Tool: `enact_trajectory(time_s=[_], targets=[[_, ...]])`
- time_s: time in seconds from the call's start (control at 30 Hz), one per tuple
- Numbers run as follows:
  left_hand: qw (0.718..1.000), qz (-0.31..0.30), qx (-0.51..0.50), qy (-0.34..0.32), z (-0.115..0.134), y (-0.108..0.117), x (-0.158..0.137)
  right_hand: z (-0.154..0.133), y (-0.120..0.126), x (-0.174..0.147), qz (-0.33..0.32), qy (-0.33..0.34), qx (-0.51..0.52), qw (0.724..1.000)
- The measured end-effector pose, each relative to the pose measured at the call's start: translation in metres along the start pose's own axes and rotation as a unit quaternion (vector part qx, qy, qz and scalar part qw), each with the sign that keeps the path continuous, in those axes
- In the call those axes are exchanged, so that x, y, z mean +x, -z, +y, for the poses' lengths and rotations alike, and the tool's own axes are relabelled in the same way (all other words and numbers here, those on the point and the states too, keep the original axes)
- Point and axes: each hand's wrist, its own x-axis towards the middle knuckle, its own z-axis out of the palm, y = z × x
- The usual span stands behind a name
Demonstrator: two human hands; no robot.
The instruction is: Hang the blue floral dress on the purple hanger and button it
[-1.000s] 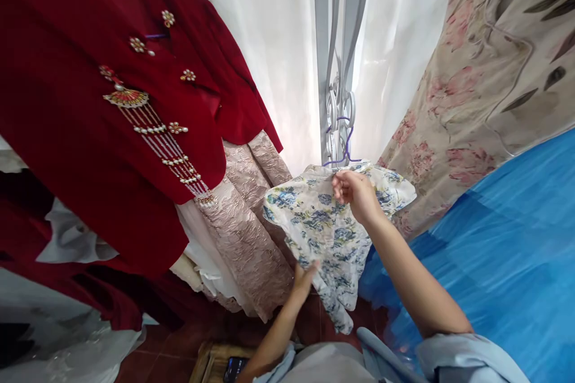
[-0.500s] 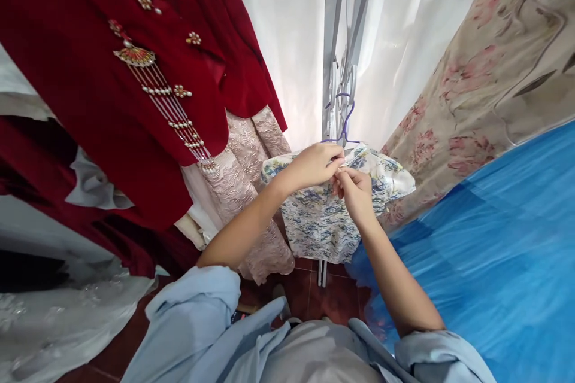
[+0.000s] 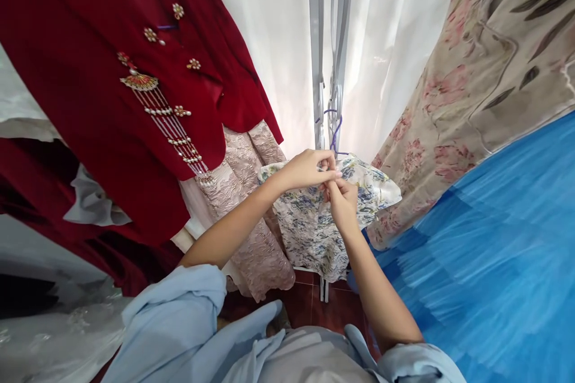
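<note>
A white floral blouse [image 3: 300,227] with blue and yellow print hangs in front of me on a purple hanger [image 3: 335,131]. My left hand [image 3: 308,169] reaches over its neckline from the left, fingers bent and pinched on the blouse's upper front edge. Close against it, my right hand [image 3: 344,200] is closed too, thumb and fingertips pinching the same spot just below. The fingertips meet, so the exact bit of cloth or fastening between them is hidden.
A grey metal rack post [image 3: 315,24] stands before a white curtain [image 3: 269,24]. On the left hang a dark red jacket [image 3: 202,102] with beaded brooches and a pink brocade skirt [image 3: 265,257]. To the right are a beige floral garment [image 3: 449,96] and blue tulle [image 3: 485,251].
The view has shifted slightly, so the blouse and rack sit a little lower and further left. My left fingers have lifted and curled more at the neckline; both hands stay together there.
</note>
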Motion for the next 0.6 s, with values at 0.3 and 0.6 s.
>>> enact_trajectory(time_s=[0.3, 0.6], targets=[[0.985, 0.114, 0.008, -0.127, 0.0, -0.013, 0.015, -0.002, 0.004, 0.001, 0.023, 0.01, 0.035, 0.999], [0.98, 0.168, -0.018, -0.108, 0.006, -0.005, 0.026, 0.144, 0.028, -0.108, 0.021, -0.193, -0.111, 0.975]])
